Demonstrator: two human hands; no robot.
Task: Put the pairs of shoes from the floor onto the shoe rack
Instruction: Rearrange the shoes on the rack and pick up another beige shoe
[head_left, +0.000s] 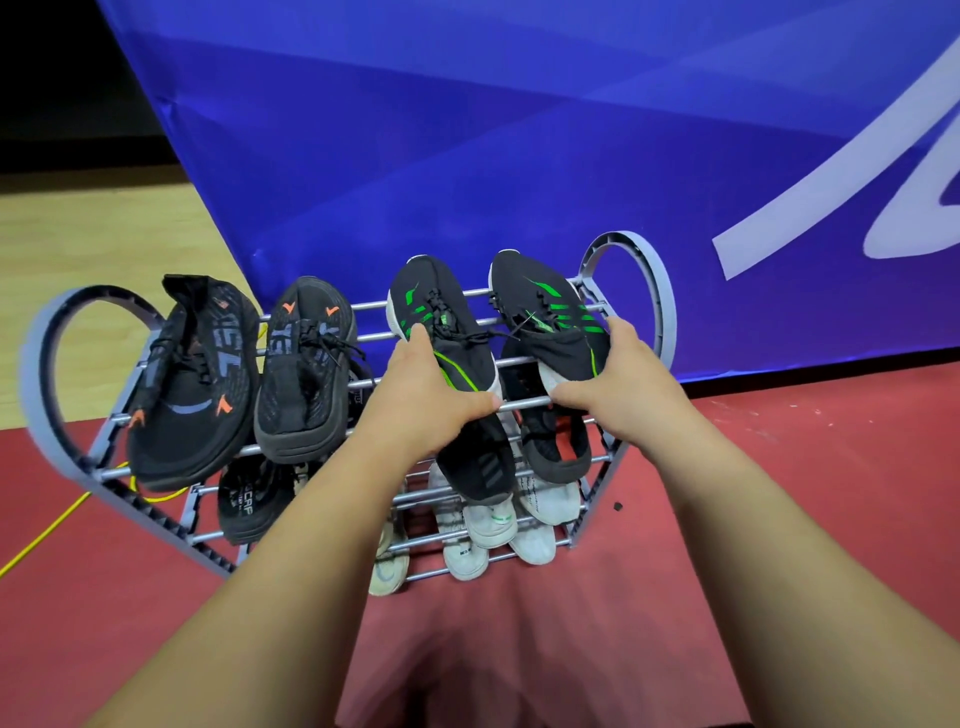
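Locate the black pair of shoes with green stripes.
Head view: the black green-striped shoes sit on the grey tube rack's top tier, right side, beside the black-orange shoes.

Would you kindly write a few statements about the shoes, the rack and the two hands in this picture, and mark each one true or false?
1. The left hand grips a black green-striped shoe on the top tier of the rack. True.
2. The right hand is empty. False: it grips the other green-striped shoe.
3. The orange-marked pair lies on the left part of the top tier. True.
4. The white shoes sit on the top tier. False: they are on the lower tiers.
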